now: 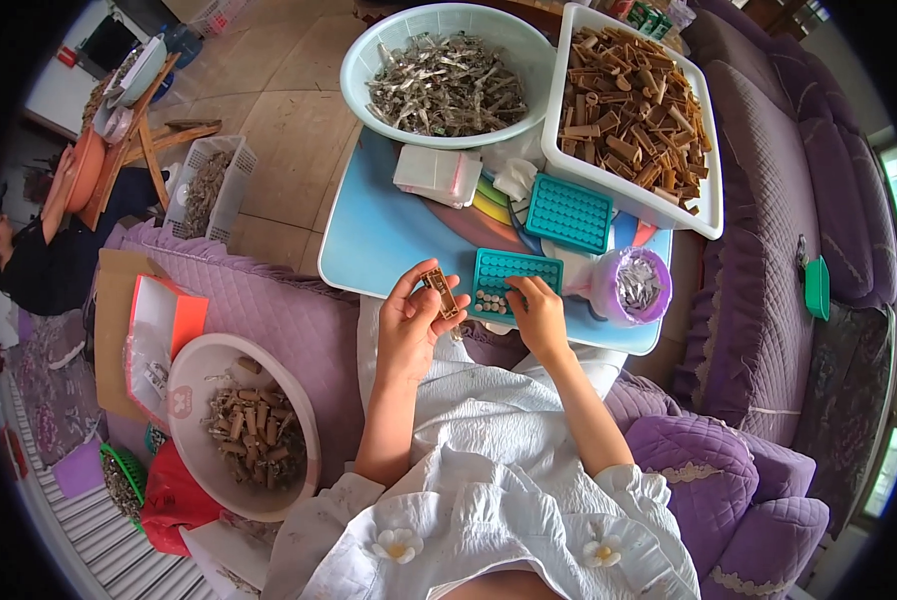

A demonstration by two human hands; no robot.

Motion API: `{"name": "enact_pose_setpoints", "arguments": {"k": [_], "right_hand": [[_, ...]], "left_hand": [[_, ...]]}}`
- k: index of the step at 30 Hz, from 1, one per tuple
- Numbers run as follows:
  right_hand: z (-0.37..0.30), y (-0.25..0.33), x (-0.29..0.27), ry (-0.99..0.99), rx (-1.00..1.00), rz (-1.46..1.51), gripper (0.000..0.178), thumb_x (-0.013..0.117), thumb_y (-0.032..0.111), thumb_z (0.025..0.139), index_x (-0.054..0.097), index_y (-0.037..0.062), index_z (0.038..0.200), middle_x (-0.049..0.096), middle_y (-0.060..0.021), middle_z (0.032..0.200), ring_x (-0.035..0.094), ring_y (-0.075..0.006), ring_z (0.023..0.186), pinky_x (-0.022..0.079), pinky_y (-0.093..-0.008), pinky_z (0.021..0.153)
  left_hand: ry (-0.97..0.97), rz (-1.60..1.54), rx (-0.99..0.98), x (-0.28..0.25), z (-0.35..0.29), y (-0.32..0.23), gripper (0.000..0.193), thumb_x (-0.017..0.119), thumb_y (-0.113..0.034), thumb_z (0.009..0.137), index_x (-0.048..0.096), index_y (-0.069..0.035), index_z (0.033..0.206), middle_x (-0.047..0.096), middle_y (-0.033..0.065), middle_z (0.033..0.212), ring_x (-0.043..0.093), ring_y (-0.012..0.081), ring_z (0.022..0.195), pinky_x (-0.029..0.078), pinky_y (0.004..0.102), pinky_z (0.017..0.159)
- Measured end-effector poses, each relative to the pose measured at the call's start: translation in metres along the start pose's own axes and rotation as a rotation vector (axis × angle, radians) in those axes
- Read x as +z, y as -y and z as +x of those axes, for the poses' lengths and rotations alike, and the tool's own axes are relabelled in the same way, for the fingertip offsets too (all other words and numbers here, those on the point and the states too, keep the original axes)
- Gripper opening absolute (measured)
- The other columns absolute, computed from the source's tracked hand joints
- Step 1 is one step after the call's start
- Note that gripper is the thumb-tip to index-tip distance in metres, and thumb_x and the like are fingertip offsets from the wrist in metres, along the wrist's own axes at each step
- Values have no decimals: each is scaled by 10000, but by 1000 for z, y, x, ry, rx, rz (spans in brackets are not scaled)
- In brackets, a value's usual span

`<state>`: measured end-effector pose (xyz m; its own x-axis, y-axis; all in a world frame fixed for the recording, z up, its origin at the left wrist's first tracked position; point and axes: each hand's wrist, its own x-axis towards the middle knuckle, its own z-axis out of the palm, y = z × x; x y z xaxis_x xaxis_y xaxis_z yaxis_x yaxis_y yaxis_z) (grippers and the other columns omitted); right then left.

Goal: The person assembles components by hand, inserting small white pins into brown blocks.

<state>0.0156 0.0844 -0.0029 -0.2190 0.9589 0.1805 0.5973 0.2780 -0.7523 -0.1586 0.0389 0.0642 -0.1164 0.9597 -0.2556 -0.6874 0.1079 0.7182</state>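
My left hand (pixel 409 318) is closed around a small brown, open-faced rectangular casing (pixel 439 287), held tilted with shiny metal-looking parts inside. Just right of it, my right hand (pixel 541 318) reaches over a teal tray (pixel 489 263) with rows of small round hollows. Its fingertips are pinched together at the tray; whatever they hold is hidden. Several small pale round pieces (pixel 490 302) lie in the tray's near part. Beyond sits a second teal tray (pixel 569 212). At the right stands a purple-rimmed tub (pixel 607 288) of silvery strips (pixel 637 278).
A pale basin (pixel 357 75) of metal strips and a white bin (pixel 552 140) of brown casings stand at the table's far side. A clear plastic box (pixel 434 175) lies before them. To my left, a pink basin (pixel 304 410) holds more brown pieces. Another person (pixel 39 250) sits far left.
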Motion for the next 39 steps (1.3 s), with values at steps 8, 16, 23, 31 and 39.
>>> {"name": "enact_pose_setpoints", "arguments": {"k": [8, 16, 23, 31, 39], "right_hand": [[0, 0, 3, 43, -143, -167, 152, 586, 88, 689, 580, 78, 840, 575, -53, 704, 529, -239, 698, 443, -337, 611], [3, 1, 6, 105, -212, -247, 182, 573, 63, 679, 564, 80, 861, 532, -55, 655, 516, -226, 655, 434, -337, 596], [6, 10, 2, 136, -241, -219, 192, 548, 66, 703, 551, 80, 894, 526, -56, 667, 515, -223, 657, 429, -335, 607], [12, 13, 3, 111, -209, -121, 227, 539, 36, 717, 544, 68, 941, 539, -66, 681, 527, -232, 657, 440, -333, 594], [24, 80, -23, -87, -443, 234, 280, 575, -26, 691, 524, 41, 957, 567, -76, 721, 560, -216, 608, 448, -297, 512]], "left_hand": [[-29, 44, -29, 2, 4, 2, 346, 496, -91, 824, 405, -43, 1154, 543, 135, 985, 583, 237, 824, 514, 306, 707], [-30, 49, -32, 2, 6, 0, 329, 487, -99, 830, 414, -44, 1146, 544, 132, 977, 581, 231, 818, 515, 298, 700], [-29, 50, -36, -1, 6, 0, 329, 487, -107, 832, 413, -44, 1147, 546, 131, 976, 584, 224, 812, 515, 293, 695], [2, 53, -50, -2, 7, 0, 341, 505, -116, 824, 416, -42, 1145, 547, 132, 977, 588, 225, 806, 518, 296, 688], [123, 115, -133, 0, 2, 4, 333, 503, -102, 822, 423, -22, 1136, 546, 114, 951, 587, 201, 803, 525, 301, 677]]}}
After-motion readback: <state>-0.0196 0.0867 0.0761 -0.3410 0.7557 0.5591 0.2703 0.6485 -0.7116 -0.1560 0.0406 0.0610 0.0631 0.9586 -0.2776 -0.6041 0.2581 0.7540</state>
